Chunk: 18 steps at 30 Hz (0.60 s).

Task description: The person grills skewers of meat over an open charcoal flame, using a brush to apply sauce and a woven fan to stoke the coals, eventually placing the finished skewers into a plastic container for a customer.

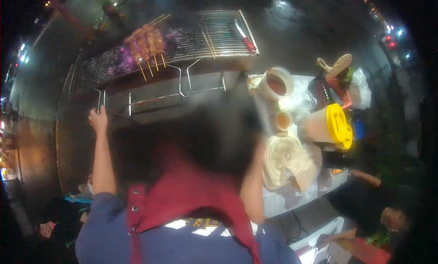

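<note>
My left hand (98, 119) is closed around the end of a wire handle (102, 99) at the front left of a long charcoal grill. My right hand is hidden; the forearm rises at the lower right and blurs out beside the table. Several meat skewers (146, 43) lie together on the grill grate (219, 21), their sticks pointing towards me. A second wire handle (184, 82) juts from the grill's front. Two thin bare sticks (208, 41) and a red-handled knife (249, 43) rest on the grate's right part.
On the table at right stand an open tub of reddish sauce (278, 84), a small cup (283, 120), a yellow-lidded container (337, 123), a round-lidded tub (281, 161) and plastic bags (361, 89). Another person's arm (366, 177) is at lower right. Smoke blurs the middle.
</note>
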Each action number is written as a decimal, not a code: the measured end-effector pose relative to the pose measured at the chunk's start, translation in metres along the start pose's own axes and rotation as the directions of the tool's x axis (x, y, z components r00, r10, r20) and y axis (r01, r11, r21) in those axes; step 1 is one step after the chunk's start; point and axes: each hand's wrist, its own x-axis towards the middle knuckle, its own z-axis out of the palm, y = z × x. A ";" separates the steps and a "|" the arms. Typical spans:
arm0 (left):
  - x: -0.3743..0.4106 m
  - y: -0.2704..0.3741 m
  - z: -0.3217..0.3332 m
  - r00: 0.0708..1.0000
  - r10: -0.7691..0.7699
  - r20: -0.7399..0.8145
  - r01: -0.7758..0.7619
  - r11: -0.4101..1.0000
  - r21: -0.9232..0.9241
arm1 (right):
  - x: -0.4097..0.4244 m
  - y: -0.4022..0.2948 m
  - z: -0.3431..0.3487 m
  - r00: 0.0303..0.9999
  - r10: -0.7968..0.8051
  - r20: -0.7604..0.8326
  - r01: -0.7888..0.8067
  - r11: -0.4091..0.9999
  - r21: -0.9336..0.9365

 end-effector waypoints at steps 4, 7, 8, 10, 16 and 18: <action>0.036 0.006 0.018 0.938 -0.127 0.322 0.082 0.986 0.148 | 0.099 0.014 0.045 0.852 -0.009 -0.524 0.031 0.999 0.035; 0.017 0.060 0.033 0.960 -0.045 0.276 0.011 0.992 0.126 | 0.133 -0.032 0.009 0.776 -0.247 -0.580 0.215 0.969 -0.126; 0.017 0.054 0.029 0.968 -0.038 0.247 0.006 0.991 0.130 | 0.126 -0.021 0.013 0.792 -0.297 -0.533 0.258 0.955 -0.148; 0.018 0.074 0.035 0.962 0.022 0.273 -0.035 0.998 0.043 | 0.114 -0.049 0.010 0.758 -0.492 -0.429 0.392 0.869 -0.302; 0.017 0.020 0.028 0.978 -0.013 0.206 0.001 0.998 0.056 | 0.008 -0.055 0.163 0.419 -0.878 0.234 0.728 0.170 -0.664; 0.020 0.037 0.025 0.968 -0.065 0.241 0.051 0.997 0.064 | 0.026 -0.092 0.175 0.261 -0.893 0.366 0.649 -0.118 -0.751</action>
